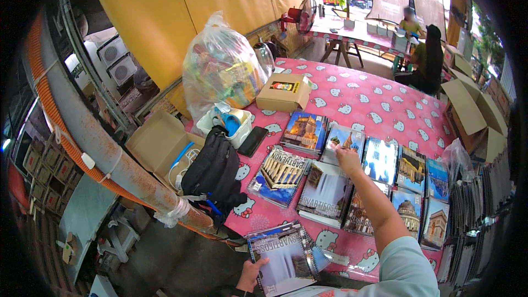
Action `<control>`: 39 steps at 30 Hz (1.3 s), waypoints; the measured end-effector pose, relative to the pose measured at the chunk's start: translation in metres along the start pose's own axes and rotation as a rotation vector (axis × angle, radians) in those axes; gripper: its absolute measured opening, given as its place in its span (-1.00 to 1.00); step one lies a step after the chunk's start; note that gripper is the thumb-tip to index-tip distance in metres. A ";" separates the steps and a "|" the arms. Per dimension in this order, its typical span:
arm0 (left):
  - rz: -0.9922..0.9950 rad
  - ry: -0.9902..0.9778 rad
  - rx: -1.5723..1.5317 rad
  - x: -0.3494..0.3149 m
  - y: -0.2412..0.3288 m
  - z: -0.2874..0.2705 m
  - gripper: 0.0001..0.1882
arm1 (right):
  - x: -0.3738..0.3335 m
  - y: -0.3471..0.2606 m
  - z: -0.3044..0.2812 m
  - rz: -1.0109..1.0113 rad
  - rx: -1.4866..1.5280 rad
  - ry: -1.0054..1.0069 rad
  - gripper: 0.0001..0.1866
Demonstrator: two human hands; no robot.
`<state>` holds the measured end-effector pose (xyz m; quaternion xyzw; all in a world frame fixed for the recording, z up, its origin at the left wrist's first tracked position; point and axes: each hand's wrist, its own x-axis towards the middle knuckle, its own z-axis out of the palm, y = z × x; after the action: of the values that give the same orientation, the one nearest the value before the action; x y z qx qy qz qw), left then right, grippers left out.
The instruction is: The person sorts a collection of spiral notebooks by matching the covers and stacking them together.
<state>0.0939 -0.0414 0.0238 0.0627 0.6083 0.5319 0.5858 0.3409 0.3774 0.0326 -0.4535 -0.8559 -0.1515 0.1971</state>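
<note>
My left hand (251, 275) grips the edge of a small stack of spiral notebooks (287, 264) at the table's near edge, the top one with a waterfall cover. My right arm stretches over the table. My right hand (347, 160) is closed, its fingertips on a spiral notebook with a colourful domed building on its cover (345, 136). Around it lie other notebook stacks: a lit fortress cover (303, 131), a columned temple cover (279, 171), a waterfall cover (325, 192) and a shiny blue-white one (379, 159). The forearm partly hides a stack below it.
On the pink patterned table (352, 91) are a cardboard box (283, 92), a full plastic bag (220, 66), a black phone (253, 141) and a black bag (212, 168). Many notebooks are piled at right (478, 203), beside an open carton (473, 110). Two people sit at a far table.
</note>
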 end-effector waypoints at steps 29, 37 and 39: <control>-0.031 -0.376 -0.008 0.017 0.017 -0.030 -0.26 | -0.035 -0.198 -0.045 -0.486 0.414 -0.282 -0.61; -0.282 -0.430 -0.595 0.016 0.026 -0.032 -0.21 | 0.028 -0.168 -0.146 -0.515 1.002 -0.935 -0.73; -0.258 -0.324 -0.393 0.017 0.023 -0.029 -0.21 | 0.057 -0.160 -0.094 -0.391 0.767 -0.746 -0.66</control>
<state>0.0537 -0.0367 0.0222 -0.0458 0.3947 0.5438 0.7392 0.1965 0.2905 0.1293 -0.2055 -0.9293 0.3070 0.0003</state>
